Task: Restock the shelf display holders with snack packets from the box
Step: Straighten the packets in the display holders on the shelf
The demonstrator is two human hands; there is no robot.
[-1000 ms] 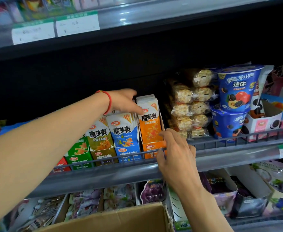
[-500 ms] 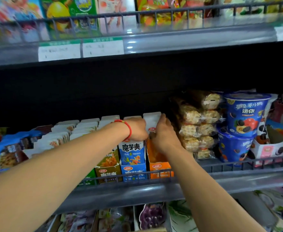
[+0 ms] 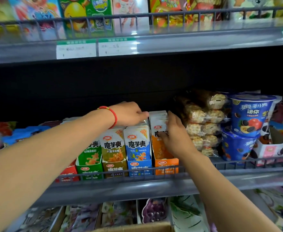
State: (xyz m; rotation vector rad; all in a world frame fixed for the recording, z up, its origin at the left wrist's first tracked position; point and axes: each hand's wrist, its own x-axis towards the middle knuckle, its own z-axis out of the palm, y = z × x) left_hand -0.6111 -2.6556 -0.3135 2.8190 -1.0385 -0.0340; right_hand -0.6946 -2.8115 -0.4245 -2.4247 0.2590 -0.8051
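Several snack display holders stand in a row on the middle shelf. The orange holder (image 3: 166, 165) at the row's right end is full of upright orange packets (image 3: 157, 121). My right hand (image 3: 175, 132) lies flat against the front and right side of those packets, thumb across the front one. My left hand (image 3: 129, 113), a red cord at its wrist, reaches over the blue holder (image 3: 139, 166); its fingertips touch the top left of the orange packets. The cardboard box (image 3: 137, 228) shows only as a top edge at the bottom of the view.
Olive (image 3: 114, 166), green (image 3: 89, 168) and red (image 3: 68, 173) holders stand left of the blue one. Bagged round snacks (image 3: 204, 124) and stacked blue cookie cups (image 3: 251, 114) crowd the right. A wire rail (image 3: 229, 164) fronts the shelf. Other stocked shelves lie above and below.
The view has tilted up. My right hand rose from the rail to the orange packets, then slid down their front. My left hand stays at the packets' tops.
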